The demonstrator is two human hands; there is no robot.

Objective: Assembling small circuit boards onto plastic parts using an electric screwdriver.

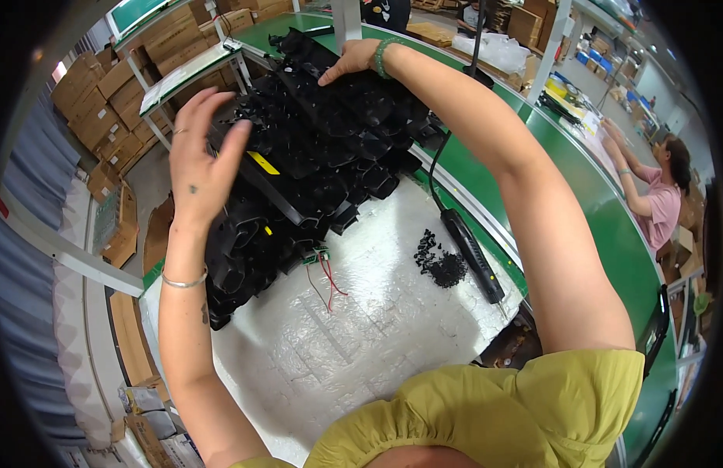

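a big black moulded plastic housing (307,156), ribbed and full of curved channels and sockets, is lying tilted across a white foam sheet (353,327) whose surface is looking crinkled and quilted. a yellow strip (263,162) is showing on one flat bar of the housing, and a small green circuit board with thin red wires (321,265) is dangling from its lower edge onto the foam. a little heap of black screws (439,261) is sitting on the foam just beside a black electric screwdriver (472,253), whose cable is curling up toward the housing.

the far end of the housing is reaching over onto the smooth green conveyor belt (603,210), while the near half of the foam is lying bare. cardboard boxes (104,101) are stacking up at the left behind a white frame.

the left hand (199,160) is spreading wide, fingers loosely fanned, its fingertips touching the housing's left edge without closing round it. the right hand (352,58), wearing a green bead bracelet, is lying flat and open on the housing's far top edge, pressing rather than grasping. another person in a pink top (664,199) is working further along the belt.
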